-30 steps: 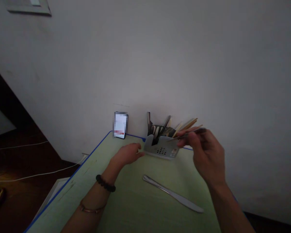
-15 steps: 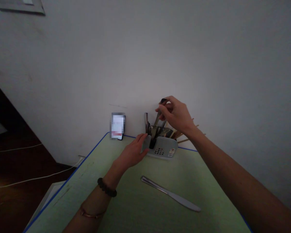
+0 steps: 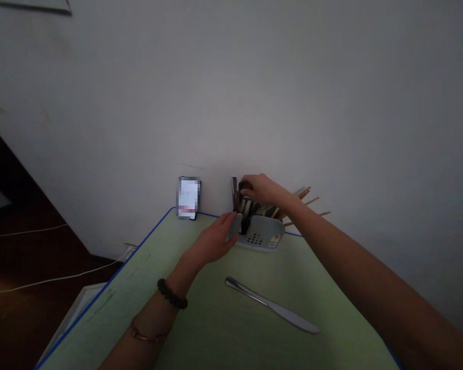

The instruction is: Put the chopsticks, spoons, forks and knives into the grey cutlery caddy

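A grey plastic cutlery holder [image 3: 268, 226] with drain holes and a sticker stands against the wall, packed with upright utensils. My left hand [image 3: 212, 240] grips its left end, thumb in front and fingers at the rim. Over the holder, my right hand [image 3: 260, 189] is closed on the upper end of a dark-ended utensil [image 3: 241, 186], whose lower part is hidden among the others. A shiny metal handle [image 3: 234, 191] sticks up just left of it. In front of the holder, a table knife [image 3: 272, 306] lies flat on the green table [image 3: 200, 329].
A phone [image 3: 189, 198] with a lit, blurred screen leans on the wall at the left. Wooden chopsticks [image 3: 312, 200] jut out to the right behind my right forearm. White cables [image 3: 57, 279] run across the floor beside the blue-edged table.
My right hand has moved down and slightly left, lowering the dark-ended utensil into the holder. My left hand keeps its grip on the holder; the knife lies as before.
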Demonstrator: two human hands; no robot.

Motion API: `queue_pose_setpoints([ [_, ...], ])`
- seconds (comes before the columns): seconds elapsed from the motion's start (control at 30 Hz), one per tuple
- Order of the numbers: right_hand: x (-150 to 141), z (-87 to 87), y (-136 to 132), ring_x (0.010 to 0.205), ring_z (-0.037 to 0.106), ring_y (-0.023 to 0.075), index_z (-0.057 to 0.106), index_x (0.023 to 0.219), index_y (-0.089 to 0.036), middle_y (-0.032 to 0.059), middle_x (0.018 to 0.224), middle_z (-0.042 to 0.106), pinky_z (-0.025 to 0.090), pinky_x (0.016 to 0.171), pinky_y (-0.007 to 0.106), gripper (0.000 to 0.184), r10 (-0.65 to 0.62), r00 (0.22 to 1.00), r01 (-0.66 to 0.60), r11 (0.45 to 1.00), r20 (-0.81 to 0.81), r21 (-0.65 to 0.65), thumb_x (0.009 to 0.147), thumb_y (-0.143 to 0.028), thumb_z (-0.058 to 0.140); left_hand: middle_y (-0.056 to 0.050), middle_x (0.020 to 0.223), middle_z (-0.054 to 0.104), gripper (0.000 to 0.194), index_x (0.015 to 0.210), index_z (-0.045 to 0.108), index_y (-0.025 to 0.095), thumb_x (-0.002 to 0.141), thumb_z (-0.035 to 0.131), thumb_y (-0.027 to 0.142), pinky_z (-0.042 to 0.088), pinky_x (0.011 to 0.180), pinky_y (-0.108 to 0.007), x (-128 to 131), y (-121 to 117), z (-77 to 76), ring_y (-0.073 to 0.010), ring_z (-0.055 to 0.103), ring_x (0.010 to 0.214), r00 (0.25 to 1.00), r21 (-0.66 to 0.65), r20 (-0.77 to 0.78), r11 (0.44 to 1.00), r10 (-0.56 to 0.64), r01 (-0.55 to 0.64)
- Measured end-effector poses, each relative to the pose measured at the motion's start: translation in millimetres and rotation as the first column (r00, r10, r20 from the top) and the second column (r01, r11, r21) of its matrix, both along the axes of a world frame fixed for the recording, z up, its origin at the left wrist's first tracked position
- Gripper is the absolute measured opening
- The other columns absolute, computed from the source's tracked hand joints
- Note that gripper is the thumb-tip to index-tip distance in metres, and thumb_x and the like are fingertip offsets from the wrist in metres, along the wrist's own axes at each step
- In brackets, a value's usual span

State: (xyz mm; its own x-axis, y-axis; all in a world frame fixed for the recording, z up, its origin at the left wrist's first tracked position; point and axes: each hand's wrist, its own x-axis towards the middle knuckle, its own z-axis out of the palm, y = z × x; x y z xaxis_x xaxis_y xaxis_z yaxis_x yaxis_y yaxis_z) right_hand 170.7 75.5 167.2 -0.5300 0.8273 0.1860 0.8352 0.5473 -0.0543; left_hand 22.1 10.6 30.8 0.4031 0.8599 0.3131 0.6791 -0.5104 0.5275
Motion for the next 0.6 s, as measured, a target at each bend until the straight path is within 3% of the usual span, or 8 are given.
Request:
queue_pose_setpoints([
  [0.23, 7.7, 36.0, -2.1, 0.066, 0.062, 0.0175, 0.064, 0.091, -0.013, 0.0082, 0.077, 0.070, 0.043, 0.062, 0.027, 0.013, -0.050, 0.993, 0.060, 0.994, -0.102, 0.092, 0.082, -0.014, 0.055, -0.015, 0.146, 0.031, 0.063, 0.141, 0.024, 0.015, 0.085, 0.049, 0.027, 0.046, 0.094, -0.040, 0.2, -2.1, 2.9, -0.0270, 0.051, 0.117, 1.000, -0.083, -0.003, 0.997, 0.007, -0.007],
  [0.5, 1.3, 53.1, -17.6, 0.073, 0.063, 0.0205, 0.063, 0.099, -0.010, 0.0106, 0.078, 0.069, 0.044, 0.069, 0.029, 0.020, -0.110, 0.994, 0.112, 0.986, -0.024, 0.126, 0.084, -0.016, 0.051, -0.014, 0.149, 0.025, 0.066, 0.143, 0.020, 0.016, 0.085, 0.048, 0.028, 0.049, 0.087, -0.037, 0.2, -2.5, 2.8, -0.0266, 0.054, 0.113, 0.999, -0.113, -0.037, 0.994, 0.006, -0.010],
  [0.6, 0.6, 55.2, -19.1, 0.081, 0.064, 0.0213, 0.061, 0.104, -0.010, 0.0133, 0.090, 0.069, 0.044, 0.074, 0.030, 0.024, -0.138, 0.990, 0.131, 0.980, 0.035, 0.150, 0.085, -0.018, 0.049, -0.014, 0.148, 0.026, 0.065, 0.143, 0.020, 0.017, 0.085, 0.048, 0.027, 0.049, 0.088, -0.037, 0.3, -2.0, 1.3, -0.0258, 0.056, 0.111, 0.999, -0.103, -0.036, 0.995, 0.015, -0.019],
])
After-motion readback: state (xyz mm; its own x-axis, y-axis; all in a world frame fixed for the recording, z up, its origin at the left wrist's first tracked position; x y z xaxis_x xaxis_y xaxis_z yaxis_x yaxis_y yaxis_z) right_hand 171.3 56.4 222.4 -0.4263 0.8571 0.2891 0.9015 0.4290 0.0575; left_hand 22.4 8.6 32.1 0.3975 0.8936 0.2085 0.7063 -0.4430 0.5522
